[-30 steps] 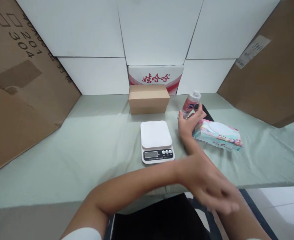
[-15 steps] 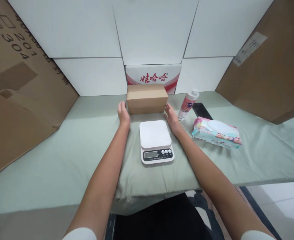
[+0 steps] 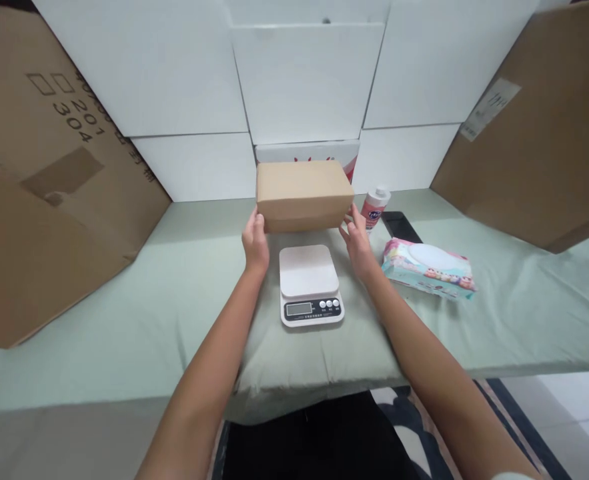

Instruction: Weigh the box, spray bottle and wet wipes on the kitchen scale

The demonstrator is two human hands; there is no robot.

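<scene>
A small brown cardboard box [image 3: 301, 193] is held in the air just behind and above a white kitchen scale [image 3: 310, 283]. My left hand [image 3: 255, 240] presses its left end and my right hand [image 3: 358, 239] presses its right end. The scale sits on the pale green cloth, its platform bare and its display facing me. The box hides most of the red-lettered white carton [image 3: 344, 155] against the back wall.
A white and pink bottle [image 3: 374, 207] stands right of the box, beside a dark phone [image 3: 399, 227]. A pack of wet wipes [image 3: 428, 268] lies further right. Large cardboard sheets [image 3: 49, 200] lean at both sides, and white panels [image 3: 304, 80] close the back.
My hands went from beside the bottle and the table's edge to the ends of the box, gripped it, and raised it off the cloth toward me.
</scene>
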